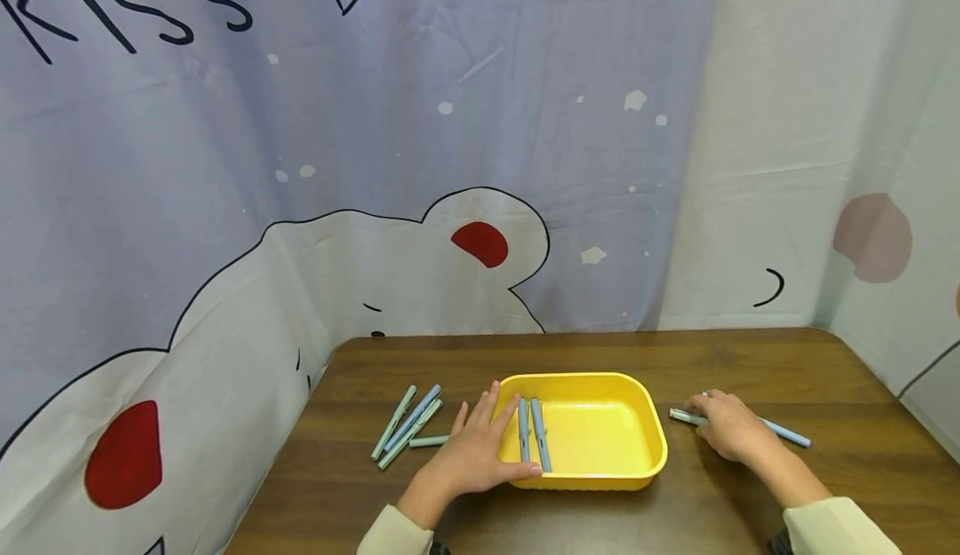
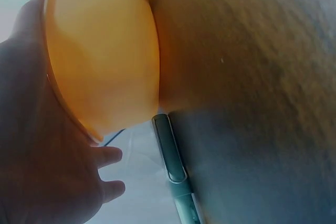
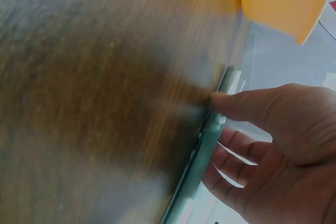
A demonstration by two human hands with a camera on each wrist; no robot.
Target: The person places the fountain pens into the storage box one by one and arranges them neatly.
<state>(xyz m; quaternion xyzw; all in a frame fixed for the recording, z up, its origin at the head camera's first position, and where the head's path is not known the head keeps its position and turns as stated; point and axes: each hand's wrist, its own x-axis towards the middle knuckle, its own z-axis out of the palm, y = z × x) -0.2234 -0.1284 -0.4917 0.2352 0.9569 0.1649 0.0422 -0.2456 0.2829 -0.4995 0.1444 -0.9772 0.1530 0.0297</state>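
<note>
A yellow tray (image 1: 600, 482) stands mid-table with two blue pens (image 1: 540, 434) lying side by side at its left end. My left hand (image 1: 476, 451) rests on the tray's left rim, fingers spread and fairly straight, thumb across the near left corner. Under my right hand (image 1: 726, 427), right of the tray, is a green pen (image 3: 202, 153). The right wrist view shows the thumb on one side of that pen and fingertips on the other, pinching it low at the tabletop. A blue pen (image 1: 786, 432) lies partly hidden beneath the same hand.
Several green and blue pens (image 1: 407, 426) lie in a loose group left of the tray. One more green pen (image 1: 427, 441) lies between them and my left hand, partly covered. A printed curtain (image 1: 600, 163) hangs behind the wooden table (image 1: 600, 522).
</note>
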